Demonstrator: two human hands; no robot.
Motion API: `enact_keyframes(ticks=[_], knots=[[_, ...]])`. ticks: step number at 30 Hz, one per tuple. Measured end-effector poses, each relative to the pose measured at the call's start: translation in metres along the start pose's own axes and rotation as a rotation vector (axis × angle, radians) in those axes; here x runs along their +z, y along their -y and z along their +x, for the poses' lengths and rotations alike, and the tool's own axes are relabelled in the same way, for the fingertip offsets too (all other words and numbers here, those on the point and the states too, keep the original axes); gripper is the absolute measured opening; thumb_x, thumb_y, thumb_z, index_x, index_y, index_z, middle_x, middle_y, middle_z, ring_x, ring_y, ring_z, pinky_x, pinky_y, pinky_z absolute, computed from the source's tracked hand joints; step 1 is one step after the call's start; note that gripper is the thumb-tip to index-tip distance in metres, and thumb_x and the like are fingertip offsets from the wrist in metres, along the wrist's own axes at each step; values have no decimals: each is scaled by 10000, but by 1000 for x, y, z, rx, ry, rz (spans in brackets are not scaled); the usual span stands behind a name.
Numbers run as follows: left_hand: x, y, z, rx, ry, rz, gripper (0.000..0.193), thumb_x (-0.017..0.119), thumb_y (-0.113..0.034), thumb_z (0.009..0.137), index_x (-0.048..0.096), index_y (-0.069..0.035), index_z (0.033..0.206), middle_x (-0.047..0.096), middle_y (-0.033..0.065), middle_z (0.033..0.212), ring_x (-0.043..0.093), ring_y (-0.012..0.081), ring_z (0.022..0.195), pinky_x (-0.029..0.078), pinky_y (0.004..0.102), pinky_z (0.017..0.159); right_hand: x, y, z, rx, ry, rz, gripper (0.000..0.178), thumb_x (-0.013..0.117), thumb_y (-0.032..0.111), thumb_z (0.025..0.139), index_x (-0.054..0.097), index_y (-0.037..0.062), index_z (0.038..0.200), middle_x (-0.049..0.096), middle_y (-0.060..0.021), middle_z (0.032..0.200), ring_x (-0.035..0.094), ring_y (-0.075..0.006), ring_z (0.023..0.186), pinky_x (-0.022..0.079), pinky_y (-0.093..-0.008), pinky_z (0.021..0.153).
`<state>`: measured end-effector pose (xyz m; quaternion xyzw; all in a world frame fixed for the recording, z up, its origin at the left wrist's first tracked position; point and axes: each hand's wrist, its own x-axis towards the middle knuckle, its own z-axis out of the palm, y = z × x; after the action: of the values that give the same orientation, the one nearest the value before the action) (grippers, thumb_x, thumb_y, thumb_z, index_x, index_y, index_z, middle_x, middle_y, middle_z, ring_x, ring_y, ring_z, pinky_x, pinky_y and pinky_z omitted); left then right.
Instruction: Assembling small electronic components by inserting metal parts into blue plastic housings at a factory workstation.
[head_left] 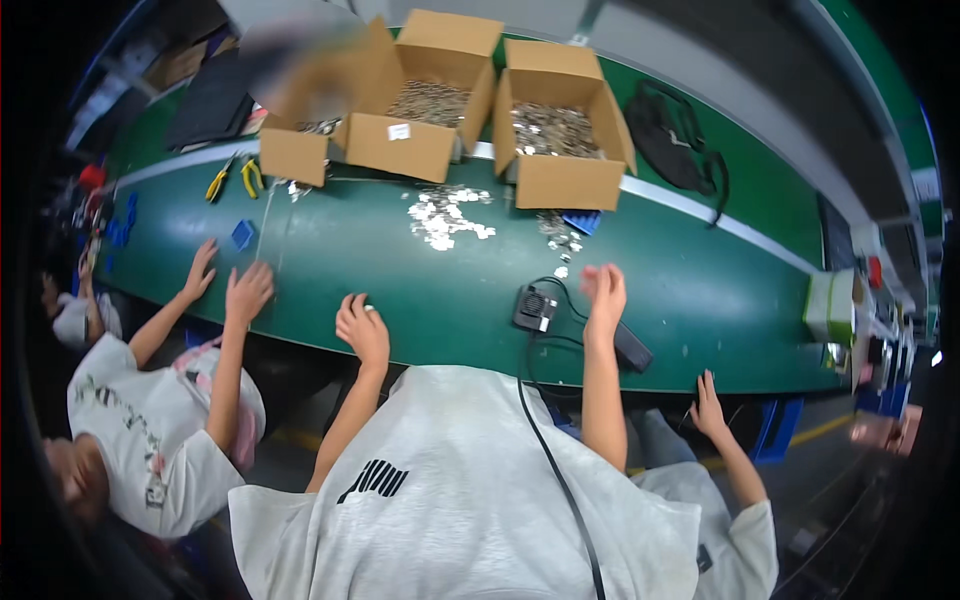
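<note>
My left hand [363, 330] rests palm down at the near edge of the green table [330, 245]. Its fingers are loosely bent and a ring shows on one; I see nothing held. Over the table to the right is my right hand [606, 298], fingers slightly curled and apart, with no object visible in it. Just left of it sits a small black box-shaped device [535, 308] with a cable. A dark oblong block [631, 348] lies beside my right forearm. Beyond my hands, small shiny metal pieces [447, 216] are spread in a pile, and more pieces [560, 235] lie further right.
Cardboard boxes [400, 148] [568, 184] of metal pieces line the far side. Yellow-handled pliers [217, 184], a blue tray [243, 235] and a black bag [668, 135] lie on the table. Co-workers' hands [248, 292] [708, 405] are at both sides.
</note>
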<state>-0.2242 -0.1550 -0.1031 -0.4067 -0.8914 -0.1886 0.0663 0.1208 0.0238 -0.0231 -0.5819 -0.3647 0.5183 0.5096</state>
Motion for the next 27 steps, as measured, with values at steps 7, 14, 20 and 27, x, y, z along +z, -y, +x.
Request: enact_keyframes(ticks=[7, 14, 20, 27], knots=[[12, 0, -9, 32, -47, 6, 257, 484, -140, 883, 562, -120, 1127, 498, 80, 1251, 416, 292, 1183, 299, 443, 987, 10, 164, -66, -502, 711, 733, 386, 402, 223, 971, 405, 37, 1310, 499, -239, 1266, 446, -358, 1238, 336, -499, 1019], [5, -8, -4, 19, -58, 19, 274, 467, -154, 882, 570, -113, 1132, 511, 67, 1266, 422, 280, 1184, 303, 431, 988, 11, 165, -153, -574, 804, 768, 381, 390, 198, 981, 385, 61, 1337, 492, -146, 1301, 436, -241, 1241, 324, -419, 1034], [11, -6, -11, 5, -50, 38, 280, 472, -142, 879, 569, -117, 1141, 510, 62, 1267, 428, 278, 1180, 310, 428, 983, -53, 198, -189, -732, 927, 851, 382, 377, 173, 992, 364, 85, 1363, 486, -52, 1335, 427, -125, 1244, 313, -339, 1050], [16, -10, -11, 14, -56, 47, 291, 483, -149, 874, 558, -110, 1153, 504, 62, 1272, 419, 285, 1195, 304, 430, 994, -22, 237, -166, -962, 1191, 965, 393, 362, 144, 1003, 341, 113, 1394, 478, 56, 1375, 415, 12, 1248, 299, -246, 1067]])
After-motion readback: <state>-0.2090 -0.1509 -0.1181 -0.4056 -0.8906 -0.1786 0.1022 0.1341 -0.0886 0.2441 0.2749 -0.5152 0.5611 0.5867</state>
